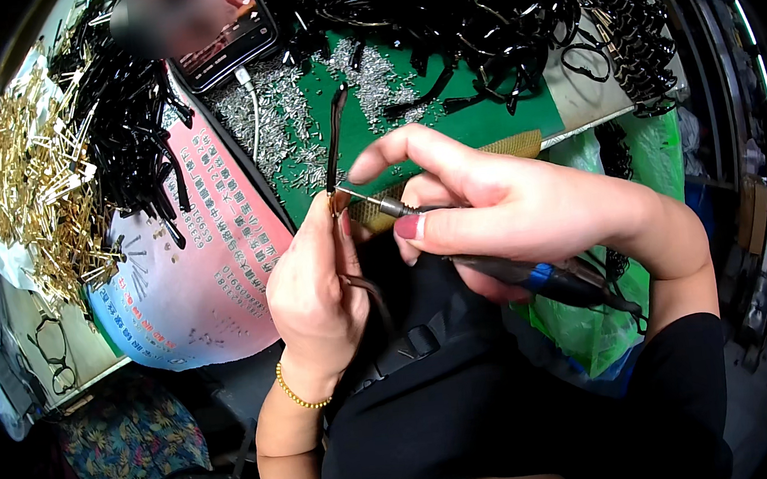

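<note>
My left hand (pixel 312 279) is closed, pinching an eyeglass frame near its hinge. One black temple (pixel 335 133) of the frame points up and away from the fingers, and a dark curved part (pixel 372 289) shows below them. My right hand (pixel 509 204) is wrapped round a black electric screwdriver (pixel 535 278) with a blue band, its index finger stretched out past the tool's nose. The thin bit reaches left to the hinge in my left fingertips. Whether it sits in a screw is too small to tell.
Small silver screws (pixel 285 124) lie scattered on a green mat (pixel 520 120). Black temples (pixel 445 16) are heaped behind them. Gold metal pieces (pixel 41 180) are piled at left, near a phone (pixel 230 33) with a white cable (pixel 251 114). A green plastic bag (pixel 586 331) hangs at right.
</note>
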Tool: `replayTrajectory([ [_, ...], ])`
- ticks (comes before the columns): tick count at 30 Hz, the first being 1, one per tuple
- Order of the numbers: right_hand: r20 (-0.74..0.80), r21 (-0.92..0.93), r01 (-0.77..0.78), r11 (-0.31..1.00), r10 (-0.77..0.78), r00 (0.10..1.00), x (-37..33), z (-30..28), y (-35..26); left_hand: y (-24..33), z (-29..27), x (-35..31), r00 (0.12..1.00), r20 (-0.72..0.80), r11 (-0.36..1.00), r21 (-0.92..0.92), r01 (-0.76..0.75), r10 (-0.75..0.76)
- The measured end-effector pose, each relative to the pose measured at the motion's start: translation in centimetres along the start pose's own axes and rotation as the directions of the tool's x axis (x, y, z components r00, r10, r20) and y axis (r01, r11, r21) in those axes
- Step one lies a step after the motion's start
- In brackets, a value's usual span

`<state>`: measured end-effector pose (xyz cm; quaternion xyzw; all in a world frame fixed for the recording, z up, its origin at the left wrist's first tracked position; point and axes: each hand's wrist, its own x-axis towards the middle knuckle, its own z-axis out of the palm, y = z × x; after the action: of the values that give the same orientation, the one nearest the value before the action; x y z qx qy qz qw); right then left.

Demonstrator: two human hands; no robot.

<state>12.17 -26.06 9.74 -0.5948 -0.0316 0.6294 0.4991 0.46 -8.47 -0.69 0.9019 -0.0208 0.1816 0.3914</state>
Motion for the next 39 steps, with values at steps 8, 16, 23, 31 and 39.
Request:
replayTrajectory([
  [8, -0.081, -0.762, 0.357, 0.540, -0.627, 0.775, 1.0, 0.2, 6.0, 0.2, -0.5, 0.4, 0.997, 0.071, 0.998, 0.067, 0.017, -0.022],
  [16, -0.694, -0.705, -0.402, 0.584, -0.685, 0.222, -8.4, -8.7, 7.1, -7.8, -7.4, 3.4, 0.837, -0.227, 0.863, -0.225, 0.452, -0.498],
  [23, -0.563, -0.711, -0.541, 0.450, -0.824, 0.055, -6.2, -10.4, 8.9, -6.8, -7.6, 2.1, 0.858, -0.361, 0.924, -0.248, 0.290, -0.366],
  [31, -0.304, -0.948, 0.047, 0.316, -0.937, 0.174, -4.2, 1.6, 3.5, -6.1, -9.1, -1.9, 0.799, -0.477, 0.873, -0.473, 0.119, -0.367],
  [39, 0.163, -0.850, 0.440, 0.290, -0.649, 0.743, 5.2, 5.6, 4.6, -4.0, -5.7, -0.5, 0.925, -0.188, 0.847, -0.491, 0.204, -0.331],
])
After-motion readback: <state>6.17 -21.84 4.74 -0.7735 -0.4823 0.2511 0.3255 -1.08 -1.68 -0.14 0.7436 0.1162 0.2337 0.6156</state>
